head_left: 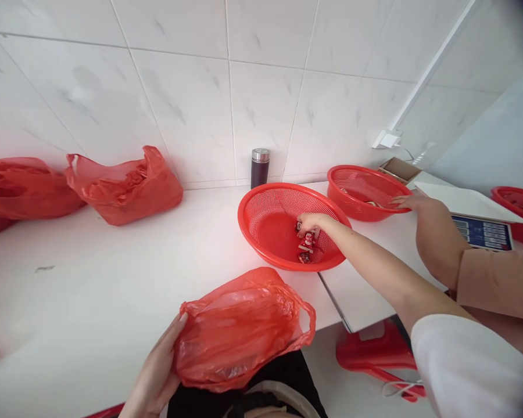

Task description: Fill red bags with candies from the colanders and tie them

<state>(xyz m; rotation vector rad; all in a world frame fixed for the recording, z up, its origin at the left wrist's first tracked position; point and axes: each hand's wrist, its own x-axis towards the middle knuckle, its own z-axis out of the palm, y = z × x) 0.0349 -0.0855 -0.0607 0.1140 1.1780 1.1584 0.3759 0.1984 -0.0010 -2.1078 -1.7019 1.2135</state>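
Head view: left hand [157, 371], bottom centre, fingers clasped on a crinkly red plastic bag [239, 328] overhanging the counter [91, 302] front edge. Right hand [310, 223], centre, fingers pinching small red wrapped packets [305, 245] inside a round red mesh basket [261, 223]. Bare white counter w/ open room at left. Another person's hand [412, 201] rests on 2nd basket's [361, 191] rim, right.

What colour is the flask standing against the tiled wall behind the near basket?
The flask is dark maroon with a silver metal cap, seen in the head view.

Packets [305, 242] in basket [261, 220], bag [237, 328] nearer.
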